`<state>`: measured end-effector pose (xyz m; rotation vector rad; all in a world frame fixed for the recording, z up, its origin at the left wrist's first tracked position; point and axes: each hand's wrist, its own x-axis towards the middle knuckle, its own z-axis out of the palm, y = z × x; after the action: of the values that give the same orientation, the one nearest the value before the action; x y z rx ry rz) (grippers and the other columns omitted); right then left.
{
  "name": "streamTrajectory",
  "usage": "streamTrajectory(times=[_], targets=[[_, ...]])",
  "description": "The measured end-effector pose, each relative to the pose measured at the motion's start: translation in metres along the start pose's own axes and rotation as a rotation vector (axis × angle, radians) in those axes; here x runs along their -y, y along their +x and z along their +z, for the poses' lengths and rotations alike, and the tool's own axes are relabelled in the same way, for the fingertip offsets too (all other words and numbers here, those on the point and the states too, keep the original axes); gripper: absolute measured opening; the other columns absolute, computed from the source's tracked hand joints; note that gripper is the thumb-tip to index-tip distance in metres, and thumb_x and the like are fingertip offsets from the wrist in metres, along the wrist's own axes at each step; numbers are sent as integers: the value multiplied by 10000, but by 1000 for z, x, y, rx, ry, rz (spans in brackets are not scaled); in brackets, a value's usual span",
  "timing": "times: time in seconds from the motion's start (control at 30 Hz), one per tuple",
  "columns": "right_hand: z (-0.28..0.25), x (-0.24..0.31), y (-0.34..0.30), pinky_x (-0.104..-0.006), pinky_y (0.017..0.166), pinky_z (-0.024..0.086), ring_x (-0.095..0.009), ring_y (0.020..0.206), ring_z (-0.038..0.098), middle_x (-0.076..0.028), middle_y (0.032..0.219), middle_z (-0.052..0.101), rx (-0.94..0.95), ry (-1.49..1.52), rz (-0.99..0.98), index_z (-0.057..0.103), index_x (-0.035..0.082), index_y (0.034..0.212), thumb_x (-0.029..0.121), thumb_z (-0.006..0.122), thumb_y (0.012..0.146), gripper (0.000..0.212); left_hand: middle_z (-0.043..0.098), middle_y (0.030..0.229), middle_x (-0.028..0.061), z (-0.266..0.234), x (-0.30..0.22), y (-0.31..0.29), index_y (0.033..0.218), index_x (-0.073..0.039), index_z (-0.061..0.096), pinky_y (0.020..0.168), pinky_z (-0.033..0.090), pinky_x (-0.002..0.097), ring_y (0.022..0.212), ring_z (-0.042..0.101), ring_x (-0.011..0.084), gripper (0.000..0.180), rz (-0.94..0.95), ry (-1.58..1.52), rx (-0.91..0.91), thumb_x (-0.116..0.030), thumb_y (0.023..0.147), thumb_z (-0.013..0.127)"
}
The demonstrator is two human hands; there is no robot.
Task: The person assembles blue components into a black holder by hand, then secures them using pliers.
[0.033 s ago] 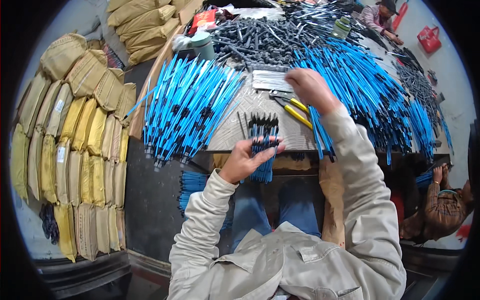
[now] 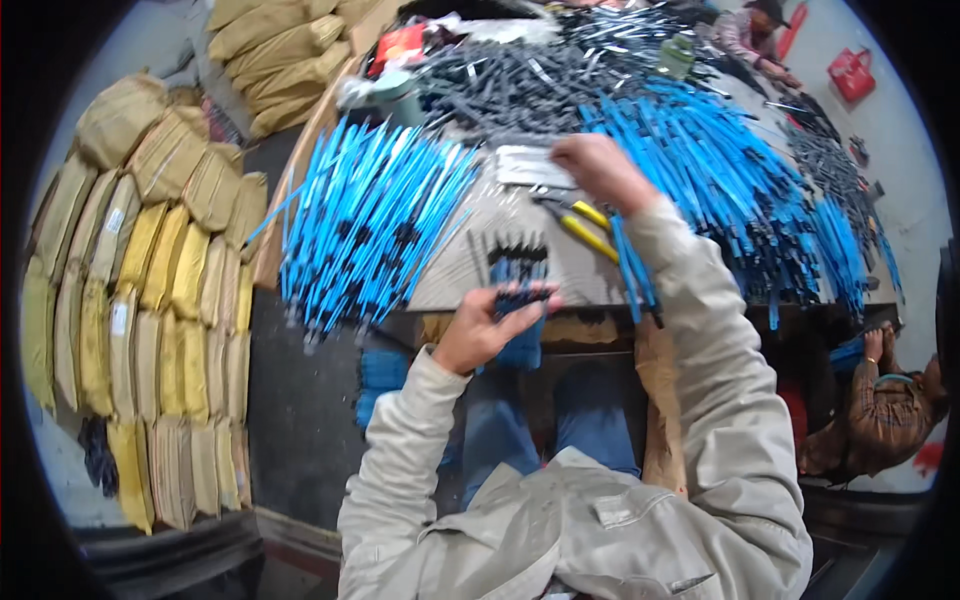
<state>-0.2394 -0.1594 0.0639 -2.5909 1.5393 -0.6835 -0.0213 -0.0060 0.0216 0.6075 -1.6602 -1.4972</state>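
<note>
My left hand point(image 2: 485, 328) grips a bundle of slim blue rods with black ends point(image 2: 520, 265) at the table's near edge. The black tips point away from me, and the fingers wrap round the bundle's middle. My right hand point(image 2: 603, 170) is closed, its fingertips at the right end of a shallow tray of thin silvery wires point(image 2: 530, 168). Whatever those fingers may hold is hidden. Between the two hands lie yellow-handled pliers point(image 2: 590, 232).
Piles of blue rods lie left point(image 2: 370, 230) and right point(image 2: 715, 190). Behind them are a heap of dark parts point(image 2: 510, 85) and a lidded cup point(image 2: 398, 98). Wrapped packages point(image 2: 150, 290) are stacked left. Co-workers sit at the far right point(image 2: 745, 40) and near right point(image 2: 880, 420).
My right hand has shifted slightly left and up over the wire tray. The whole view has moved a little and blurred. My left hand keeps its grip on the bundle.
</note>
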Motion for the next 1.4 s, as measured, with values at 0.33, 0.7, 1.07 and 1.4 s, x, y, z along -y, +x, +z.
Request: streamTrajectory(times=[0.33,0.7,1.07,1.4], targets=[[71,-27,55,-419,631,492,-317,733,625,-134,740,635,126,-158,27,641,91,693,172,600,673,93,621,1053,196,-1,8,-15,1219,69,470,883,460,336,992,598,228,389,-74,-155,-54,-197,936,469],[59,-41,53,-398,652,484,-322,763,592,-145,814,571,-187,-242,-37,635,78,732,99,570,715,71,641,1010,183,8,1,-5,1164,82,520,870,461,321,967,605,215,323,-70,-107,-98,-57,873,541],[-33,100,-123,-198,513,412,-78,571,512,-62,822,581,-272,622,-186,607,25,990,-16,543,854,156,638,1042,121,5,1,-16,1087,51,592,843,474,272,956,612,167,263,-121,-280,-167,-60,849,610],[-25,105,-131,-232,459,407,-145,555,533,-54,711,487,-415,475,-202,666,91,969,63,687,726,245,651,1009,118,7,-1,-15,1064,49,606,838,486,281,951,618,180,253,-125,-214,-173,-81,847,621]])
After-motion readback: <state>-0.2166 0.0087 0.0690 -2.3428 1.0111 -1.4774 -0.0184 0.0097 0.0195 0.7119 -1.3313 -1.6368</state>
